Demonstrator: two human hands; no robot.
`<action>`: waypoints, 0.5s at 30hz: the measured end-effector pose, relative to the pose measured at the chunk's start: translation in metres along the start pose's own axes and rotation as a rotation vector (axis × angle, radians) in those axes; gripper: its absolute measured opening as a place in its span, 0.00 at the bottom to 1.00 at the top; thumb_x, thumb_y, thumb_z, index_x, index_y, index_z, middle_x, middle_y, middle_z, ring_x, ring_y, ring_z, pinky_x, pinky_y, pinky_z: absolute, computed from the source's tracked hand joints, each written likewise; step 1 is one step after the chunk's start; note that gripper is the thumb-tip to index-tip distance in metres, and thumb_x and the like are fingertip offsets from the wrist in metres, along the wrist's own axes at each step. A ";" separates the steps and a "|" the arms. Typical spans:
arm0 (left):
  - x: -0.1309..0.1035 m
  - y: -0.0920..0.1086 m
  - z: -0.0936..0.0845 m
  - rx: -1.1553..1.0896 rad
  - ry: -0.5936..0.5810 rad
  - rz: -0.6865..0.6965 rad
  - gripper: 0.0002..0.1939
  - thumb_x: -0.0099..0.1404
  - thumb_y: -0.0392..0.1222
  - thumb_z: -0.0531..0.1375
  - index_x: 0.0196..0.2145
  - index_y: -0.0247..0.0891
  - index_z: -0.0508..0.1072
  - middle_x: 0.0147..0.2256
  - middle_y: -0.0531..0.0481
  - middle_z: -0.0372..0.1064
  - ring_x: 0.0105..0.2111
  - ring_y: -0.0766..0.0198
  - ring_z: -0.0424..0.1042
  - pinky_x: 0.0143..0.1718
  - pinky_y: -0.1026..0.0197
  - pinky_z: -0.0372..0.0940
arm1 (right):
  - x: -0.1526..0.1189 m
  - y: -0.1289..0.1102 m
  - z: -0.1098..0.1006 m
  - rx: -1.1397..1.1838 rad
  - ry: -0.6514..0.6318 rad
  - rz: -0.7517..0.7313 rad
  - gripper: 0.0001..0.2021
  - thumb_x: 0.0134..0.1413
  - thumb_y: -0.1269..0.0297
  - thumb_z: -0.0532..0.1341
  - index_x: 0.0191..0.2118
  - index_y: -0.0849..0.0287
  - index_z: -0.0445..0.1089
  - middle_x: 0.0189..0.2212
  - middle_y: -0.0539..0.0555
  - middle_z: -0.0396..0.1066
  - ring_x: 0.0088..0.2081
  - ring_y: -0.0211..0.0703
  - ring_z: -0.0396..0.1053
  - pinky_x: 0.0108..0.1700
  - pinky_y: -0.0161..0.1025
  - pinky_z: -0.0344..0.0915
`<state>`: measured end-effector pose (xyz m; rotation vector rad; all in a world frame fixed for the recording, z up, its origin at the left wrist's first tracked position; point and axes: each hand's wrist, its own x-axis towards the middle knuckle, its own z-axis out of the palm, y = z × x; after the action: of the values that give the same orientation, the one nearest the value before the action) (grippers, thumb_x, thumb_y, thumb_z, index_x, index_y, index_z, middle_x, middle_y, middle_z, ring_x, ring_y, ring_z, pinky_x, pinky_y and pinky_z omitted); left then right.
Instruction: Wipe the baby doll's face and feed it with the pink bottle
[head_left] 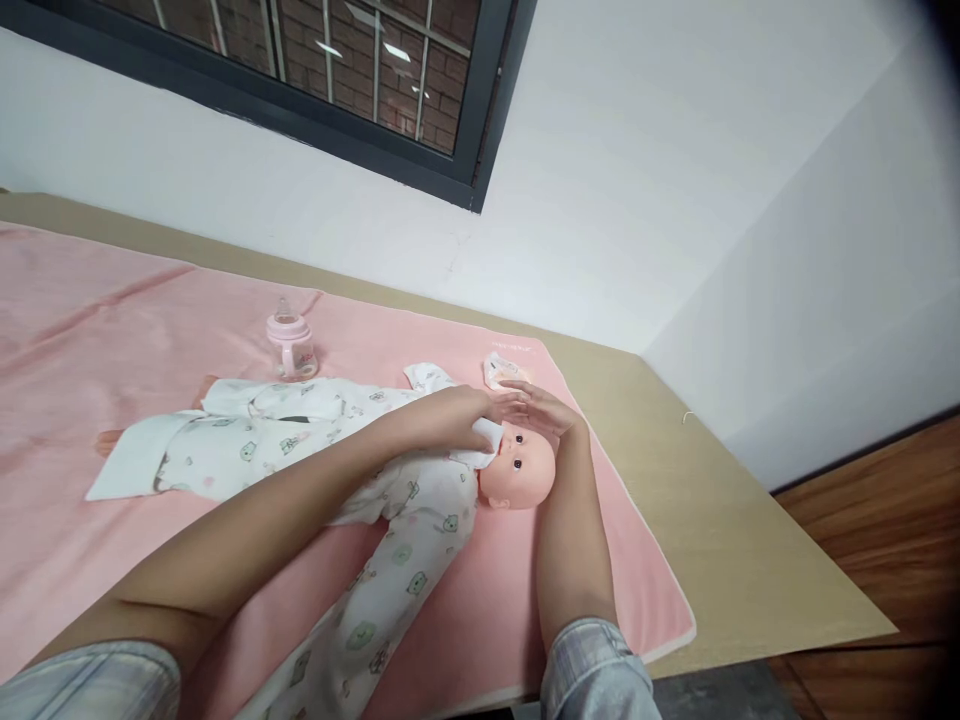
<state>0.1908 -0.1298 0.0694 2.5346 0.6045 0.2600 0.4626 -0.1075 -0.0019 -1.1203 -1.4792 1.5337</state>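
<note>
A bald baby doll [525, 465] lies on its back on a pink blanket [465, 600], head to the right, dressed in white clothes [405, 500] with a small green and brown animal print. My left hand [459, 415] reaches across its chest and holds a white wipe [487, 438] against the doll's mouth and chin. On the far side of the head, my right hand [551, 408] has its fingers stretched out towards my left one, near the doll's cheek. Whether those fingers touch the doll is hard to see. The left fingertips are partly hidden.
Just behind my hands lies a small white and orange packet [501, 370]. A pink-lidded baby bottle [292, 345] stands upright beyond the doll's legs. The blanket covers a tan tabletop [675, 500], with a white wall [570, 220] and dark-framed window [480, 150] behind.
</note>
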 end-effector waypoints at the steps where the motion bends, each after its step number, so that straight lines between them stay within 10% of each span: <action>1: 0.000 0.001 0.000 0.016 0.004 0.001 0.03 0.55 0.39 0.58 0.25 0.38 0.67 0.23 0.55 0.63 0.25 0.63 0.64 0.27 0.63 0.52 | 0.002 0.012 -0.002 0.082 -0.038 -0.006 0.28 0.49 0.53 0.68 0.56 0.51 0.66 0.50 0.56 0.73 0.47 0.44 0.74 0.56 0.46 0.66; 6: 0.000 0.002 0.001 0.037 0.016 0.015 0.06 0.54 0.37 0.58 0.23 0.37 0.63 0.23 0.55 0.62 0.25 0.63 0.63 0.27 0.63 0.51 | 0.010 0.054 -0.008 0.249 -0.030 -0.033 0.25 0.51 0.56 0.68 0.55 0.54 0.69 0.49 0.56 0.75 0.50 0.44 0.73 0.59 0.44 0.63; 15: 0.000 0.000 -0.001 0.085 0.027 0.015 0.03 0.54 0.36 0.57 0.24 0.38 0.66 0.23 0.55 0.63 0.24 0.64 0.63 0.25 0.63 0.51 | 0.015 0.058 -0.006 0.273 0.043 -0.043 0.21 0.53 0.57 0.66 0.52 0.55 0.70 0.49 0.56 0.75 0.51 0.45 0.72 0.62 0.48 0.61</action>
<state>0.1902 -0.1294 0.0707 2.6224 0.6195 0.2802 0.4671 -0.0963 -0.0612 -0.9483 -1.2132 1.6147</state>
